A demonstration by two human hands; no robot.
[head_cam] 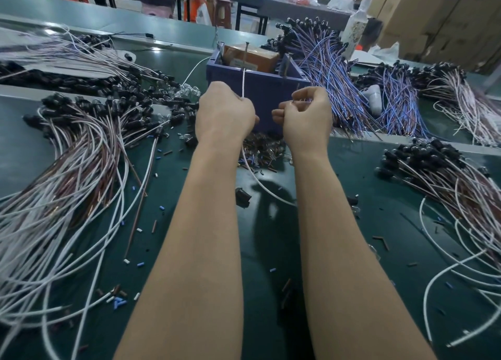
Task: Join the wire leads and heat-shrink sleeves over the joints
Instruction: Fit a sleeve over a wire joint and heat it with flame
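Wire leads (81, 156): far-left heap of thin white and brown insulated strands, each tipped with a rounded black cap, fanned in loose curves.
Desk (271, 251): flat, dark green matte mat under everything.
Sleeve bits (139, 230): short tubular stubs in white, blue and brown, strewn beside that heap.
Left hand (225, 110): fist curled round one white lead (244, 84), which runs straight and taut up to the rim of the box; its slack end trails below the wrist in a smooth curve onto the desk.
Blue box (260, 88): squarish plastic bin just behind both hands, with a brown carton inside.
Small-parts pile (260, 148): glinting brown and clear short pieces at the foot of the box.
Right hand (306, 116): fingers curled, tips meeting; whether they pinch anything I cannot tell.
Blue-violet leads (325, 69): dense glossy sheaf, black-capped, right of the box.
Right heap (447, 186): more white and brown capped strands, looping over the desk.
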